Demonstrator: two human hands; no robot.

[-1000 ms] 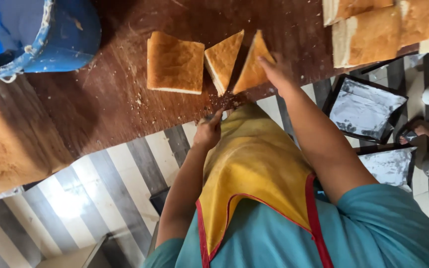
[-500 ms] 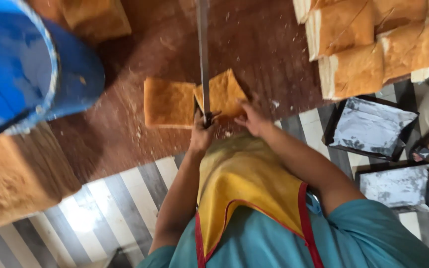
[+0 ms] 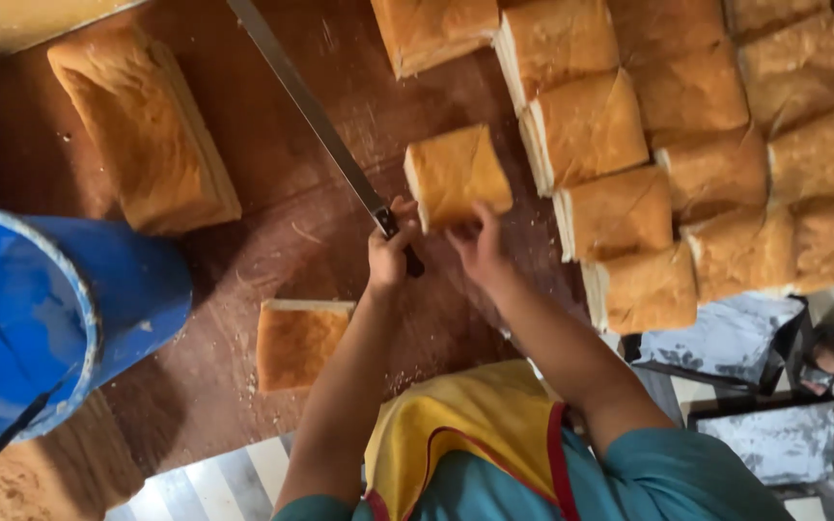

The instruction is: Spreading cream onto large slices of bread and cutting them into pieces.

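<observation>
While a blue bucket stands at the far left of the wooden table, with a loaf above it and a bread slice near the table's edge, the left hand is closed tight round the dark handle of a long knife, blade slanting up-left. Just right of it, the right hand pinches the near edge of a bread piece with its fingers. Rows of cut bread fill the right side.
</observation>
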